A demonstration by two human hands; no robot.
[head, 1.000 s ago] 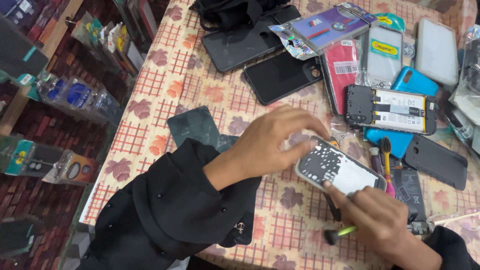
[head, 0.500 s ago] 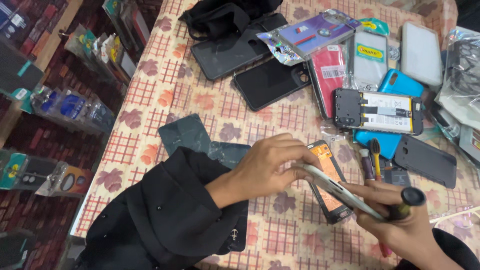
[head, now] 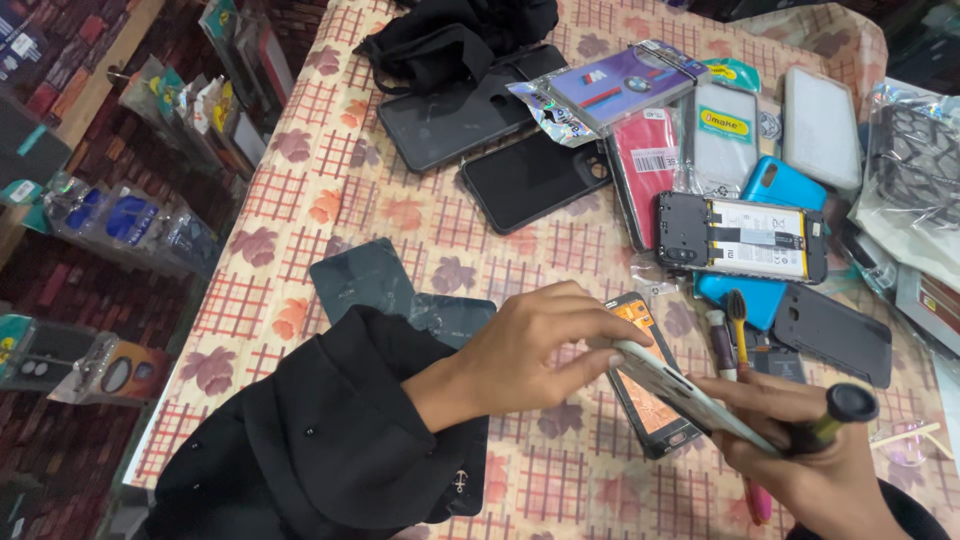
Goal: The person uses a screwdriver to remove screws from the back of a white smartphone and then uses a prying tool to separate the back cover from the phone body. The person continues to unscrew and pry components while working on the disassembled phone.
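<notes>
A white speckled phone (head: 690, 395) is held edge-on and tilted above the near right part of the table (head: 330, 190), between both hands. Its far-left end is pinched by the fingertips of the left hand (head: 540, 350), which are closed on it from the left; its lower right end is cradled in the right hand (head: 810, 450), whose fingers are wrapped under it. A black-tipped tool (head: 835, 415) is also gripped in the right hand, just beside the phone's near end. Directly below the phone, a phone with an orange screen (head: 645, 385) is seen lying flat. Farther off, an opened phone with its battery exposed (head: 745, 238) rests on a blue case (head: 780, 190).
</notes>
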